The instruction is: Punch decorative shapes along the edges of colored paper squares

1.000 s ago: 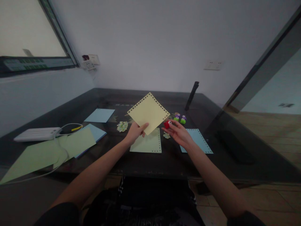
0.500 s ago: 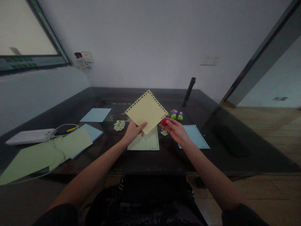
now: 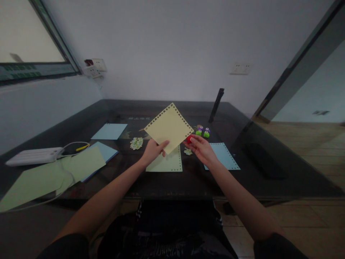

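My left hand [image 3: 153, 151] pinches the lower corner of a pale yellow square sheet [image 3: 169, 126] with punched edges, held up tilted above the dark table [image 3: 188, 183]. My right hand [image 3: 201, 149] holds a small red craft punch [image 3: 189, 139] right beside the sheet's right edge. Below them a light green punched sheet [image 3: 167, 163] lies flat. A light blue punched sheet [image 3: 223, 155] lies right of my right hand.
Small green and purple punches [image 3: 202, 131] sit behind my right hand. Paper cut-outs [image 3: 136, 143] lie left of the sheet. Green and blue papers [image 3: 78, 163], a white power strip [image 3: 32, 156] with cables and another blue sheet [image 3: 109, 131] lie at left. A dark stand [image 3: 217, 104] rises at the back.
My right hand with the red punch has drawn slightly closer to the yellow sheet's edge. The view shifted a little over the second.
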### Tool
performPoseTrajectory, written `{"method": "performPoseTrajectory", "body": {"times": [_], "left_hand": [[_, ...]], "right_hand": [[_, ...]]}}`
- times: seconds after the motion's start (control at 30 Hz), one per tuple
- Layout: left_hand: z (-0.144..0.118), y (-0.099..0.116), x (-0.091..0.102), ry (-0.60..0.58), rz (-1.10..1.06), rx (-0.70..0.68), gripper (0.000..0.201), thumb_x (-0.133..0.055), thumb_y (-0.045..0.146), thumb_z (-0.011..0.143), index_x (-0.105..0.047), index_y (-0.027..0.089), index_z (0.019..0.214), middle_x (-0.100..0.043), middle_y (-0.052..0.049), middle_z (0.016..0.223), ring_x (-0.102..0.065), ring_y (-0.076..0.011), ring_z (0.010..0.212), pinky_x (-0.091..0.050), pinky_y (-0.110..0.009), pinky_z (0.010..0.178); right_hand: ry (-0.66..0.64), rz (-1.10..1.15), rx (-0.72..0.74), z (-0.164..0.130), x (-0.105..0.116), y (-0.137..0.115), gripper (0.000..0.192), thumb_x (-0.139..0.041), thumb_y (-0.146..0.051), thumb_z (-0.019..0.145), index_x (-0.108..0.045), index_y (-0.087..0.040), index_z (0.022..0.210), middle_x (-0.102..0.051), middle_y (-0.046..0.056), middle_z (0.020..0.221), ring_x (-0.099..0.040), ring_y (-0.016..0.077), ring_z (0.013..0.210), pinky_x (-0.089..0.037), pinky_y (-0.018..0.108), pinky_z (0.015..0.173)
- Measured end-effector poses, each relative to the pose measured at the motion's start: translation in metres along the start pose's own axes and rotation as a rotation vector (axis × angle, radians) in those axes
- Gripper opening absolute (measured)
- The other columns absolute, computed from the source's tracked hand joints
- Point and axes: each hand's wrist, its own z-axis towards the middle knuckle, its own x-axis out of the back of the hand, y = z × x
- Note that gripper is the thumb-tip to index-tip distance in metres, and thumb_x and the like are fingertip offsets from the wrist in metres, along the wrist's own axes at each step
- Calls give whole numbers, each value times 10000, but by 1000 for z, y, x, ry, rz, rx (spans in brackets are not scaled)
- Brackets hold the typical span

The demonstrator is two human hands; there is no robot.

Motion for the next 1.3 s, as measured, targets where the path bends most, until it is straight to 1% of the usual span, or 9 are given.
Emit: {"method": "performPoseTrajectory", "body": {"times": [0.23, 0.4, 0.63, 0.7, 0.8, 0.87, 1.0, 1.13, 1.3], "left_hand": [[2, -3, 1, -10, 21, -6, 254, -623, 338, 770, -622, 84, 756, -600, -26, 495, -478, -73, 325, -336, -177, 346], [0, 0, 0, -28, 1, -1, 224, -625, 308, 770, -628, 84, 787, -616, -32, 531, -497, -79, 335, -338, -184, 348], [0, -4, -3, -129, 70, -26, 242, -612, 305, 788, -650, 70, 831, -592, -30, 469, -511, -85, 364, -371, -181, 390], [0, -5, -4, -144, 84, -34, 260, -605, 312, 793, -647, 67, 868, -616, -41, 509, -522, -86, 371, -382, -182, 394], [0, -7, -4, -128, 93, -56, 277, -615, 317, 786, -631, 75, 919, -646, -45, 589, -537, -83, 376, -380, -179, 385], [0, -6, -4, -121, 98, -70, 271, -619, 318, 786, -622, 84, 924, -645, -35, 602, -535, -78, 373, -379, -176, 383], [-2, -3, -5, -109, 70, -75, 207, -625, 274, 783, -616, 98, 890, -647, -33, 633, -518, -63, 370, -377, -177, 381], [-4, 2, -6, -110, 72, -70, 117, -618, 224, 785, -617, 108, 767, -573, 6, 501, -468, -56, 353, -370, -181, 394], [-4, 1, -5, -134, 93, -82, 180, -600, 228, 797, -599, 130, 646, -502, 28, 407, -432, -60, 349, -391, -190, 433]], "right_hand": [[-3, -7, 8, -1, 0, 0, 303, -813, -289, 615, -633, -192, 839, -710, 16, 811, -698, 191, 772, -524, 419, 914], [5, 5, 4, -1, -1, 1, 298, -816, -264, 610, -621, -204, 827, -705, 4, 815, -690, 171, 750, -527, 415, 908], [16, -2, -17, -4, -5, 3, 313, -828, -219, 563, -627, -185, 801, -692, 19, 833, -670, 161, 809, -535, 365, 875], [20, -13, -19, -5, -6, 4, 305, -828, -207, 556, -633, -183, 789, -687, 15, 828, -665, 155, 818, -532, 349, 874], [43, -33, -23, -6, -7, 5, 322, -836, -196, 529, -635, -180, 781, -685, 11, 806, -663, 149, 798, -527, 343, 870], [51, -53, -23, -7, -7, 6, 340, -842, -196, 509, -637, -181, 779, -691, 11, 805, -663, 148, 784, -526, 343, 863], [31, -96, -11, -8, -7, 7, 328, -839, -211, 513, -637, -193, 771, -700, 11, 815, -662, 149, 790, -525, 339, 847], [17, -97, -8, -10, -9, 7, 295, -825, -239, 542, -640, -193, 767, -705, 13, 825, -656, 144, 775, -526, 321, 825], [29, -91, -12, -9, -10, 7, 281, -826, -258, 540, -632, -194, 733, -691, -1, 777, -646, 136, 741, -524, 309, 804]]}}
